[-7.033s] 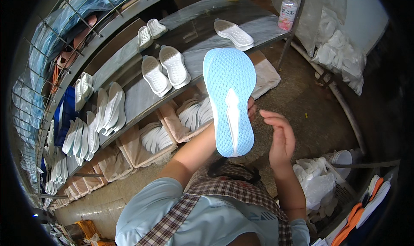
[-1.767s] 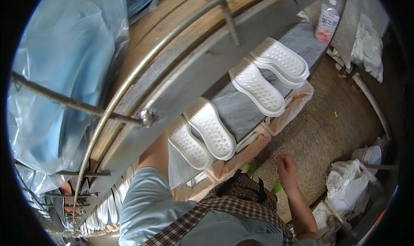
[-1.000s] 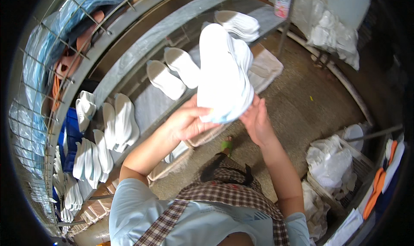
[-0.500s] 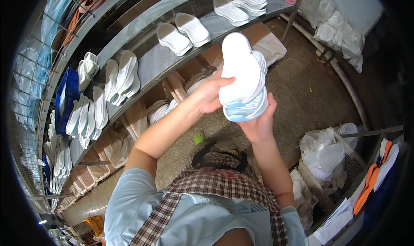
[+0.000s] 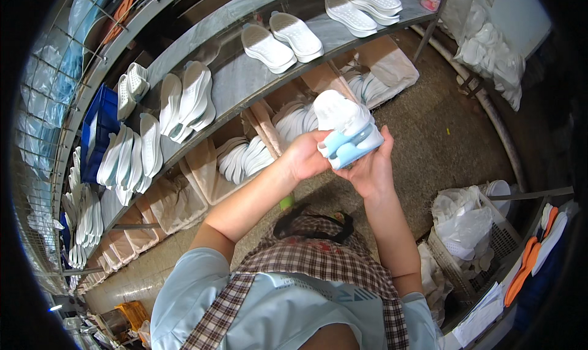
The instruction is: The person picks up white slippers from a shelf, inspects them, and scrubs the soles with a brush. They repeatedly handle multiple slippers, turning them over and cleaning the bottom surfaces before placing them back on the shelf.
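Both my hands hold a small stack of white and light-blue shoe soles point(image 5: 346, 124) in front of me. The far end of the top sole shows a white face with small dimples, while light-blue ends point toward me. My left hand point(image 5: 308, 156) is closed on the stack's left side. My right hand point(image 5: 372, 171) supports it from below and the right, its thumb or a finger up along the edge. Parts of both hands' fingers are hidden by the soles. Beyond the stack, a pair of white soles point(image 5: 297, 36) lies on the grey shelf point(image 5: 228, 68).
More soles point(image 5: 193, 95) lie along the curving shelf, near a blue crate point(image 5: 101, 132). Under it stand lined boxes point(image 5: 199, 181) with soles inside. At right are a basket of plastic bags point(image 5: 462, 224), orange and white soles point(image 5: 525, 267), papers point(image 5: 481, 316) and a pipe point(image 5: 490, 114).
The stack has tipped in my hands: its long, smooth white face is replaced by a foreshortened dimpled end and the light-blue ends. The view has shifted slightly, so the shelf sits farther right.
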Demonstrator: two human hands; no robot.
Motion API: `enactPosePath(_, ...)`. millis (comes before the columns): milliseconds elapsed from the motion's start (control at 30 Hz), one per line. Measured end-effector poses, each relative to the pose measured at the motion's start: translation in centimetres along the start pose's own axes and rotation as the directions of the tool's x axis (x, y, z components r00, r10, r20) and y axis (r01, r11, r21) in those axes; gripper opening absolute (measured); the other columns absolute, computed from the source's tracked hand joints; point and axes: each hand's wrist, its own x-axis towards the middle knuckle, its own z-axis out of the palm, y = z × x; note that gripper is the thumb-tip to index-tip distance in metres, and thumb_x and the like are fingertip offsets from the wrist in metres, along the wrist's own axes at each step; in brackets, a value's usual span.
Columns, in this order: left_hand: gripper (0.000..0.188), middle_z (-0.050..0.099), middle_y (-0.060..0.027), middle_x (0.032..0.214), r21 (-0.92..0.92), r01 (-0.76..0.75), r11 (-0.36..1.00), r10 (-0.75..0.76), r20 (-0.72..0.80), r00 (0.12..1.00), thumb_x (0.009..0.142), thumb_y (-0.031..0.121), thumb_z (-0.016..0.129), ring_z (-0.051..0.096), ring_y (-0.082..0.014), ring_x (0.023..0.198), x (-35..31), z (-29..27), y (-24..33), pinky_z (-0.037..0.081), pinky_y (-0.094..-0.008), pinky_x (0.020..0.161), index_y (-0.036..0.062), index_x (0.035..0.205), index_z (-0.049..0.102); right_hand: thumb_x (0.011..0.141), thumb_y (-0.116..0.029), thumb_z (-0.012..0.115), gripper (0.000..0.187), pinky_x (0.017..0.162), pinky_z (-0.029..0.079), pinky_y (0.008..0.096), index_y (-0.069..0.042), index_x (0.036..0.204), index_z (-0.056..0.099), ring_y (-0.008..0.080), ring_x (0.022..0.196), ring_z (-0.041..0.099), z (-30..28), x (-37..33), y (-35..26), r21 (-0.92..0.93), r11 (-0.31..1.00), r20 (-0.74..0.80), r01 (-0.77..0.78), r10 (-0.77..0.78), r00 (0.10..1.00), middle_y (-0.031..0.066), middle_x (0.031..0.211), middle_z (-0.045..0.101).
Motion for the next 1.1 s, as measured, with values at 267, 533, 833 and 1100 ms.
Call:
enactPosePath(267, 0.069, 0.038, -0.0134, 0.135, 0.313, -0.308, 0.898, 0.240, 0.237, 0.941, 0.079, -0.003, 0.051, 0.043, -0.0254, 0.123, -3.1, 1.2, 2.4, 0.038, -0.0396, 0.103, 0.0076, 0.139, 0.020, 0.081, -0.033, 0.049, 0.077, 0.107, 0.026, 0.0411, 0.000, 0.142, 0.015, 0.0294, 0.131, 0.030, 2.0, -1.0, 2.5, -0.178, 0.848, 0.293, 0.499, -0.438, 0.850, 0.0198, 0.141, 0.027)
enactPosePath(533, 0.058, 0.038, -0.0081, 0.135, 0.295, -0.438, 0.849, 0.353, 0.300, 0.886, 0.092, 0.020, 0.053, 0.043, -0.0211, 0.122, -3.7, 1.1, 2.7, 0.042, -0.0366, 0.099, 0.0118, 0.139, 0.020, 0.075, -0.041, 0.057, 0.089, 0.108, 0.024, 0.0427, -0.002, 0.142, 0.013, 0.0304, 0.132, 0.028, 2.6, -2.3, 3.9, -0.184, 0.794, 0.337, 0.579, -0.503, 0.796, 0.0199, 0.141, 0.025)
enactPosePath(833, 0.059, 0.035, -0.0086, 0.136, 0.326, -0.451, 0.831, 0.355, 0.313, 0.881, 0.092, 0.014, 0.054, 0.042, -0.0207, 0.123, -4.4, 2.1, 2.0, 0.042, -0.0363, 0.098, 0.0102, 0.139, 0.019, 0.073, -0.040, 0.056, 0.090, 0.105, 0.034, 0.0433, -0.006, 0.143, 0.012, 0.0300, 0.129, 0.035, 1.9, -2.8, 4.1, -0.154, 0.779, 0.372, 0.608, -0.524, 0.766, 0.0179, 0.142, 0.026)
enactPosePath(1100, 0.061, 0.036, -0.0091, 0.136, 0.350, -0.450, 0.822, 0.333, 0.345, 0.877, 0.090, 0.010, 0.055, 0.044, -0.0219, 0.122, -4.2, 0.6, 2.4, 0.043, -0.0380, 0.098, 0.0100, 0.140, 0.019, 0.079, -0.026, 0.056, 0.079, 0.108, 0.025, 0.0417, -0.002, 0.142, 0.014, 0.0279, 0.131, 0.030, 1.1, -3.1, 4.4, -0.108, 0.771, 0.459, 0.628, -0.522, 0.719, 0.0187, 0.140, 0.028)
